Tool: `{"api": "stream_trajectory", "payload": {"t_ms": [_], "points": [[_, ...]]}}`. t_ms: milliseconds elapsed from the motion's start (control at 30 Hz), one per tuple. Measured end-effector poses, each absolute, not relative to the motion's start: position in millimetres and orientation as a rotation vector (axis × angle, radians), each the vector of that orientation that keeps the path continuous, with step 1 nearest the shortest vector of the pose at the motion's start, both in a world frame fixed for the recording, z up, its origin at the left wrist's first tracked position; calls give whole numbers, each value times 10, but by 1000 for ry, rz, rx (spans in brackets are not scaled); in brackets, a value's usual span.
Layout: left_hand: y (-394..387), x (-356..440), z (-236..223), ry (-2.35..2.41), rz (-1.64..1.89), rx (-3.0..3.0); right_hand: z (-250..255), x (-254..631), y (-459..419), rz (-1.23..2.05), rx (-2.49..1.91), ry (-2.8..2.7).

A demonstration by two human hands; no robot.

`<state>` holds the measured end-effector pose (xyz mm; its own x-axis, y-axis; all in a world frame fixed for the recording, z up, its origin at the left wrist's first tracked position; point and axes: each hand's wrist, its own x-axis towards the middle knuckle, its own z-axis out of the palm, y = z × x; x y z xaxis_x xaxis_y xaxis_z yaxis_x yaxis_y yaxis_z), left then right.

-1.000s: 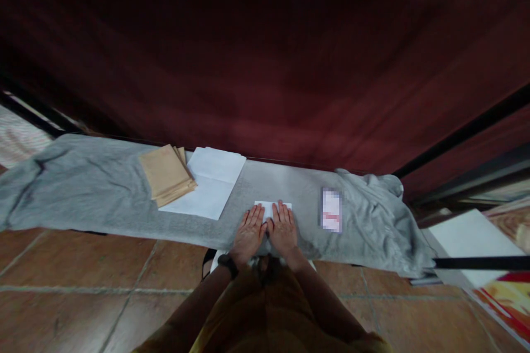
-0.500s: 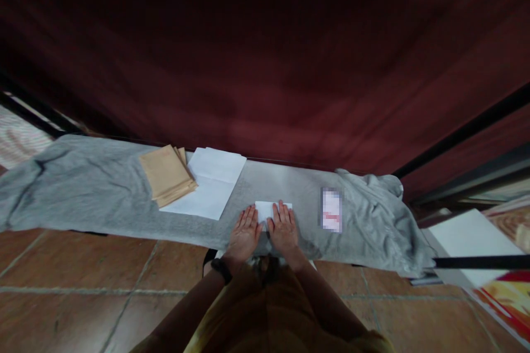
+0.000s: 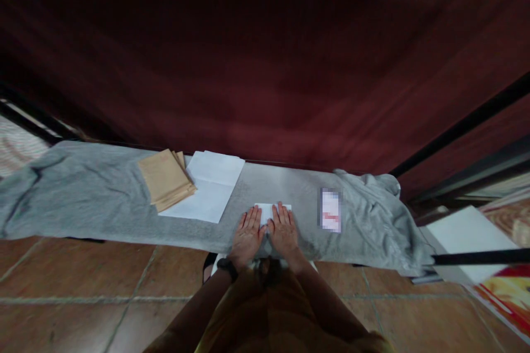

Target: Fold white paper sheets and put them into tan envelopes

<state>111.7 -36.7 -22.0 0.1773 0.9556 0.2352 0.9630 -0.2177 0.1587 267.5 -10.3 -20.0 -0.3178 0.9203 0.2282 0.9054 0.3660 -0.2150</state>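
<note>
My left hand (image 3: 247, 233) and my right hand (image 3: 283, 228) lie side by side, fingers stretched flat, on a small folded white paper (image 3: 268, 210). The paper rests on a grey cloth (image 3: 95, 204) spread over a low surface. Only the paper's far edge shows beyond my fingertips. A dark band circles my left wrist.
To the left lie a stack of tan envelopes (image 3: 165, 179) partly on white sheets (image 3: 211, 187). A small blurred card (image 3: 330, 209) lies to the right. Dark red curtain hangs behind. Tiled floor is in front; a white board (image 3: 467, 234) and a dark bar (image 3: 480, 257) sit at right.
My left hand drew back a little, then slid forward again beside the right. The view shifted slightly downward. The paper stays in place.
</note>
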Motion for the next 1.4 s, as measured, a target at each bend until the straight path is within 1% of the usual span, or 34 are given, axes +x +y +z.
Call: {"api": "stream_trajectory", "payload": {"t_ms": [400, 567, 733, 900, 1133, 1400], "points": [[-386, 1123, -258, -1929, -436, -2374, -328, 2859, -187, -50, -1634, -2234], [-389, 1168, -209, -1974, -397, -2382, -280, 2776, -136, -12, -1687, -2198], [-396, 1172, -184, -1973, -352, -2421, -279, 2568, -94, 77, -1553, -2310], [-397, 1173, -184, -1981, -326, -2438, -351, 2598, -134, 40, -1458, -2344], [-407, 1178, -185, -1977, -341, -2427, -330, 2762, -131, -4, -1455, -2359], [-403, 1205, -100, -1953, -415, -2513, -324, 2751, -156, -20, -1472, -2357]]}}
